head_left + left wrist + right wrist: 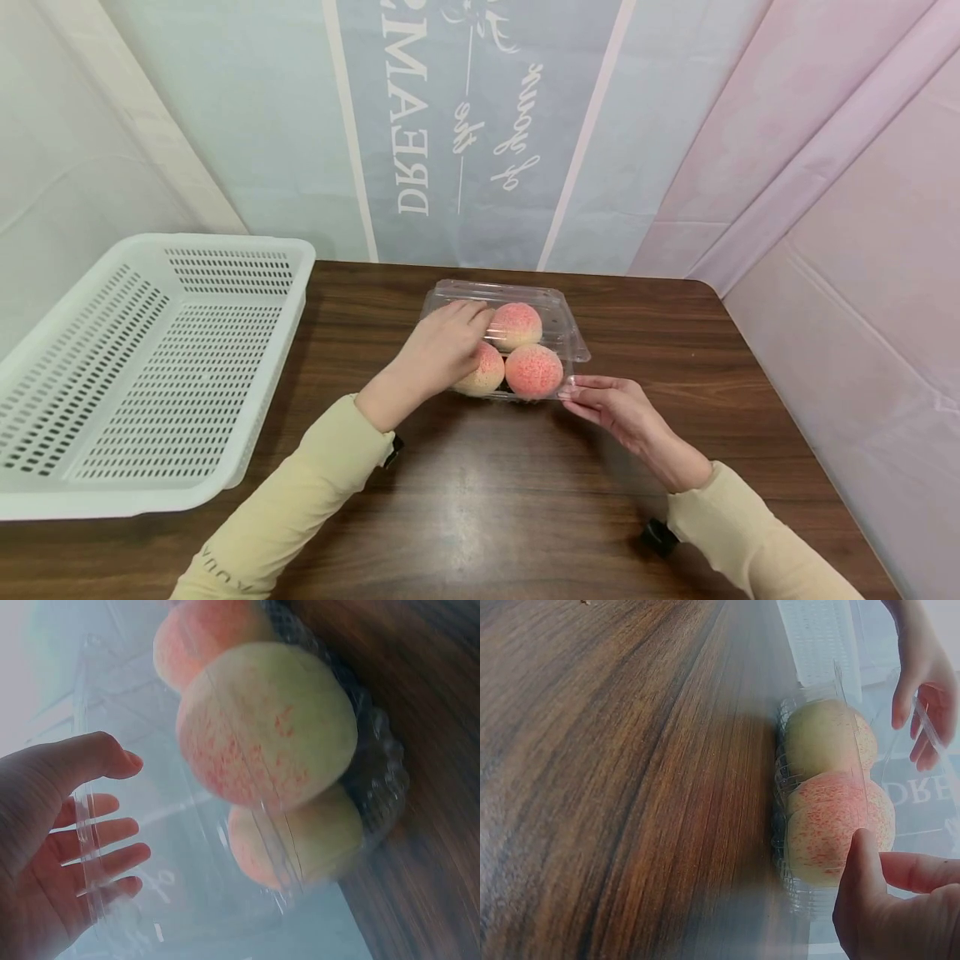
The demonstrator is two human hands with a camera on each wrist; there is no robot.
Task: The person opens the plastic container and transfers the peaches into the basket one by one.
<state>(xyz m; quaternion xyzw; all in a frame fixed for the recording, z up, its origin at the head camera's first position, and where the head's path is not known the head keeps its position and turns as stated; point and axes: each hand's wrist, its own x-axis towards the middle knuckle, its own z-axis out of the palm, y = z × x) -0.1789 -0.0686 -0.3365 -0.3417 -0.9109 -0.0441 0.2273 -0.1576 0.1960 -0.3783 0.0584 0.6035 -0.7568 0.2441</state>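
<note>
A clear plastic clamshell container [498, 289] sits on the table with peaches in it. Pink shows on the peaches at the back [517, 322] and front right [534, 372]; the left peach [480, 377] is partly covered by my left hand [444, 346]. In the left wrist view, that hand's fingers [112, 832] are spread and relaxed around the raised lid's edge [88, 855], without a visible pinch. At the container's front right corner, my right hand [618, 410] pinches the clear plastic edge; its thumb [861, 862] shows beside a peach [829, 825] in the right wrist view.
A white perforated plastic basket [258, 392] stands on the left part of the dark wooden table [465, 517]. Behind the table hangs a pale printed cloth [480, 225], and a pinkish cloth [847, 275] bounds the right side.
</note>
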